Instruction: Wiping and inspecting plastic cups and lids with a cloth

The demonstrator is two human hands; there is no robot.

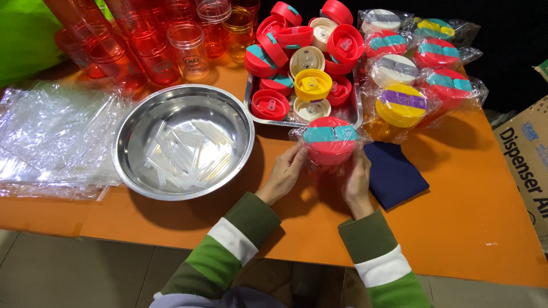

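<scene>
Bagged red cup (329, 141) with a teal-banded lid stands upright on the orange table (456, 228), close to the near edge and just in front of the metal tray (354, 114). Both hands close on its clear wrapping: the left hand (283, 174) presses fingers against the left side, the right hand (357, 181) grips the right side, each clamped on the cup through the plastic. Green-and-white striped sleeves (234, 245) lead back to the viewer. Just right of the right hand lies a dark blue cloth (394, 174), flat on the table. Left of the left hand sits a steel bowl (137, 122) holding clear plastic straws (182, 154), and beside that a stack of clear plastic bags (51, 137). Farther back, the tray carries loose red, cream and yellow lids (312, 84), with more wrapped cups (401, 104) to its right and bare red tumblers (154, 45) at far left.
</scene>
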